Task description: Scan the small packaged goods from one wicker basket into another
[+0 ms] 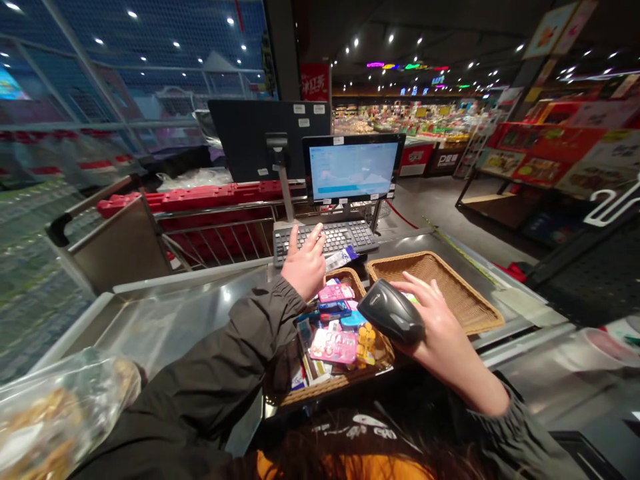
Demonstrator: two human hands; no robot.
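My left hand point(306, 264) is over the left part of a black keyboard point(350, 237), its fingers spread and nothing held. A black handheld scanner point(391, 312) is in my right hand point(440, 327), above the right side of a wicker basket point(334, 385) full of small packets. Among them are pink packs point(334, 345), a blue pack point(334, 309) and a yellow-orange one point(367, 343). A white and blue packet point(341, 258) lies at the keyboard's front edge. Behind my right hand is a second wicker basket point(463, 293); a small green item shows partly beside my fingers.
A lit monitor point(352, 170) and the back of a dark screen point(255, 137) stand behind the keyboard. A bag of food point(55, 413) is at the lower left of the metal counter point(200, 320). A cart point(115, 240) stands at left, a white hook at far right.
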